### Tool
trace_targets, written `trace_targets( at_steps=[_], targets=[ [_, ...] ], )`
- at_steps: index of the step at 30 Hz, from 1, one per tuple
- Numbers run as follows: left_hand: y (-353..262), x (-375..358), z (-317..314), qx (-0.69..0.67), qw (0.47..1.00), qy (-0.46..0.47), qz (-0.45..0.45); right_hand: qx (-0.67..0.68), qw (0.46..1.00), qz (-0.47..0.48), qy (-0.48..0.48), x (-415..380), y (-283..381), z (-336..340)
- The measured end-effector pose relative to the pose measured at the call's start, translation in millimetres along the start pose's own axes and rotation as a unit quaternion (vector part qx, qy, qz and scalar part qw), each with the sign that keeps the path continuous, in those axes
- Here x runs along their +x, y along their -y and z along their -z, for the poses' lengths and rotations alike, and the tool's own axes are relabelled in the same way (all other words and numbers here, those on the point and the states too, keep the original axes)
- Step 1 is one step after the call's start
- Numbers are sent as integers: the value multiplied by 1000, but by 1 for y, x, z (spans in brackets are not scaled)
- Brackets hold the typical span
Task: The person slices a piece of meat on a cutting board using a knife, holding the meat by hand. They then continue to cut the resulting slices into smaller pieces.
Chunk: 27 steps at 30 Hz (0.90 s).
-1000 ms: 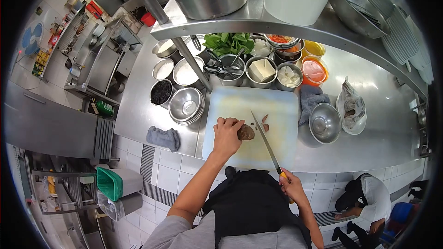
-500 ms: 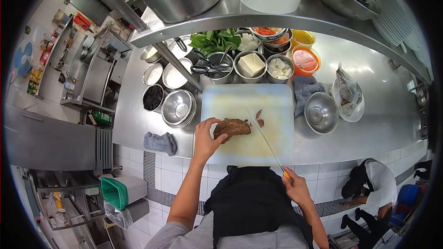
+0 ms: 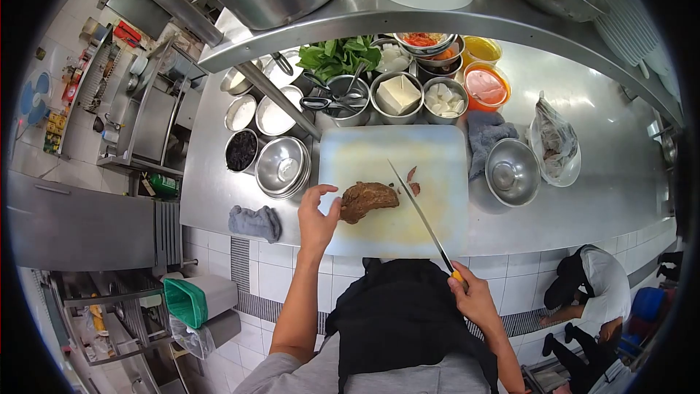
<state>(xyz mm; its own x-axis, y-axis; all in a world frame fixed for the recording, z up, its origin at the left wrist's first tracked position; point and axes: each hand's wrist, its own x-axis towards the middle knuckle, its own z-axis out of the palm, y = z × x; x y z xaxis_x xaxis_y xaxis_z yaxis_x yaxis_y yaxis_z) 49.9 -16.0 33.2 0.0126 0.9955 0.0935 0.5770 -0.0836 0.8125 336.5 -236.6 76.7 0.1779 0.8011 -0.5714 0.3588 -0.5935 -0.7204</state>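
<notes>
Head view: left hand [image 3: 318, 220] at left edge of brown meat [image 3: 368, 201], thumb and fingers spread apart, not closed round it; can't tell if thumb touches. Meat lies on left half of cutting board [image 3: 445, 211], small scraps [image 3: 414, 188] just right of it. Right hand [image 3: 472, 297] wrapped round yellow handle of knife [image 3: 423, 217], blade slanting over board. Metal bowl [image 3: 512, 173] right of board, stacked bowls [image 3: 281, 166] left.

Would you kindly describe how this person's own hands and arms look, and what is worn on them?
The left hand and right hand are bare, without gloves, and no watch shows at either wrist. A short grey sleeve leaves the left forearm uncovered; any rings are too small to tell.
</notes>
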Motion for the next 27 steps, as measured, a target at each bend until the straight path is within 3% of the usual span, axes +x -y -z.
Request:
trace_targets(
  at_steps=[2,3,5,11,22,27],
  targets=[
    [-4,-1,-5,31,992,66,-103,-15,1000,7,-4,-1,3,-1],
    [-8,-2,-11,32,992,68,-102,-27,999,35,-11,-1,3,-2],
    [-18,-4,-29,64,973,123,-187,-39,997,60,-21,-1,6,-2],
    [-18,-6,-60,190,954,161,-165,-11,999,37,5,-5,10,-4],
    [-15,-4,-67,218,947,175,-159,-132,988,85,1,-10,11,-9],
    [-8,-2,-68,211,948,190,-145,-135,986,93,23,39,17,-25]
  ],
)
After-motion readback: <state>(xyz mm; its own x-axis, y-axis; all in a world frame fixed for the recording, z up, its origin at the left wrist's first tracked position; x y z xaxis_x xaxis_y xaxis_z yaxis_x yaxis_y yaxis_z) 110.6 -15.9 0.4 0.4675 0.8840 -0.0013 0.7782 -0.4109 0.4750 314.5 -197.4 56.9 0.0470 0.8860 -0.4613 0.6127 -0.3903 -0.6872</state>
